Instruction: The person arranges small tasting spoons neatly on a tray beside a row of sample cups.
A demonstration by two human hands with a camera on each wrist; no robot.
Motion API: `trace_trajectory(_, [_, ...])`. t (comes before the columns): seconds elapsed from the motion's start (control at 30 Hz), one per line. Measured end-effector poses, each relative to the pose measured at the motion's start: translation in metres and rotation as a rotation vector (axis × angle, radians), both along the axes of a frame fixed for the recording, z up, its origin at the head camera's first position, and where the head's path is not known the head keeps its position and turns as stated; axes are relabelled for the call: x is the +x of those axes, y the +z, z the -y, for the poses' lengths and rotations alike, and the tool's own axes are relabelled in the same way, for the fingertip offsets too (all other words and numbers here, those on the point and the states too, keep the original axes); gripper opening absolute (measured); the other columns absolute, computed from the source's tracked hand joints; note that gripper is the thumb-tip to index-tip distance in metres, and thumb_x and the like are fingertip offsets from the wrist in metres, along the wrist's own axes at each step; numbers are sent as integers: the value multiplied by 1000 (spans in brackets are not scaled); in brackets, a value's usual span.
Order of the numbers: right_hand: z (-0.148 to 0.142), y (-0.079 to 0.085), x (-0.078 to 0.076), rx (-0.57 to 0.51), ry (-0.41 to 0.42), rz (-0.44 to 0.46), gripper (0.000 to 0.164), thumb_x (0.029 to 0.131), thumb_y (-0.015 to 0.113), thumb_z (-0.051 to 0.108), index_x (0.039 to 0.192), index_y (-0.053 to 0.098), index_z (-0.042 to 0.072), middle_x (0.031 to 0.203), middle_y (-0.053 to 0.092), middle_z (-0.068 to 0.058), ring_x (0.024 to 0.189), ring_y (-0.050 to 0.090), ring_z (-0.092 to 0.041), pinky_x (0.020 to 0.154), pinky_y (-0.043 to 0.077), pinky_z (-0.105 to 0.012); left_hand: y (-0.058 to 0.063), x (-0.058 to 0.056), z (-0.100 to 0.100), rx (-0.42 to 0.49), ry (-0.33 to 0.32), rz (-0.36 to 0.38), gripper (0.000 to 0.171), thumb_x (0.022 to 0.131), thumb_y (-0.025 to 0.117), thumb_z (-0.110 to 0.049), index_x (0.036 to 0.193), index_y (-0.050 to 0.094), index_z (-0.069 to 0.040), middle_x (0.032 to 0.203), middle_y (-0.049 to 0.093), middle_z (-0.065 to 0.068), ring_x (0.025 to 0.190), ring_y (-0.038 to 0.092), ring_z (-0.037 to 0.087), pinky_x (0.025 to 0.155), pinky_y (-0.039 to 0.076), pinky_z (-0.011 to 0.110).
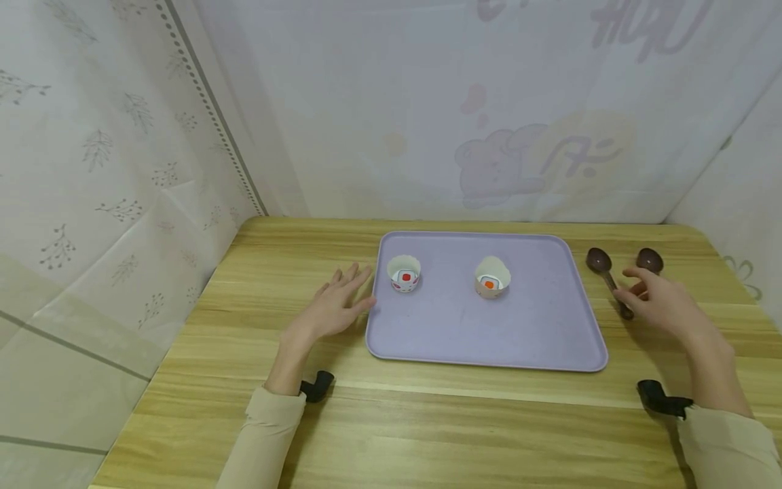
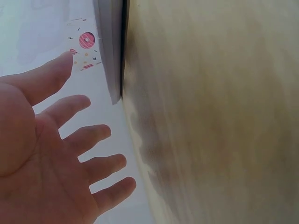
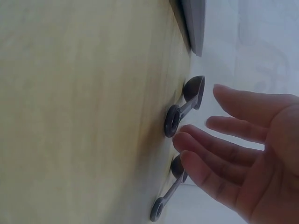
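Observation:
My left hand [image 1: 332,302] is spread beside the left edge of a lilac tray [image 1: 452,333], holding nothing. On the tray stand two paper baking cups: the left cup [image 1: 397,286] has a red-marked square inside, the right cup [image 1: 489,293] an orange-marked one. In the left wrist view, a doughnut-print cup [image 2: 86,44] shows past my thumb. My right hand [image 1: 666,305] hovers over two dark brown scoops with ring-ended handles, fingers loosely bent. The nearer scoop [image 3: 171,121] lies just beyond the fingertips; the other scoop [image 1: 649,259] is partly hidden by that hand.
A wooden table [image 1: 427,421] bears everything. Behind it hangs a pale printed curtain [image 1: 366,136], with a leaf-patterned cloth [image 1: 110,204] on the left side. Black wrist mounts are strapped to both wrists.

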State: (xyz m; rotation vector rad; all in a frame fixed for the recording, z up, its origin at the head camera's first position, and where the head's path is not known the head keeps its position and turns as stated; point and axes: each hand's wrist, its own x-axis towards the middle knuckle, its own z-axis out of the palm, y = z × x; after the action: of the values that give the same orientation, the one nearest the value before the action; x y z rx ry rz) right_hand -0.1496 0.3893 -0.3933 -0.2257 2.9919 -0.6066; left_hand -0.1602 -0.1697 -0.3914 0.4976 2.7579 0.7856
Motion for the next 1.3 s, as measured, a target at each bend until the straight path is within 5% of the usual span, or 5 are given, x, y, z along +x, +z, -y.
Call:
trace_trajectory(0.6, [-4,1,-3,29,21,49,36,99,65,14,116,54,-16,84,71,-24,85,65,-51,76,48,-64,1,0,0,15,-35,111,69,104,55,-39,161,25,-15,167,12,18,151,6,46,117,10,66])
trace_trajectory(1.3, [-3,1,-4,17,17,152,29,98,68,18,101,63,-10,81,72,-9,81,66,-35,76,49,-60,0,0,-1,-28,-90,110,64,105,55,-30,161,28,-12,165,20,19,151,8,46,119,8,64])
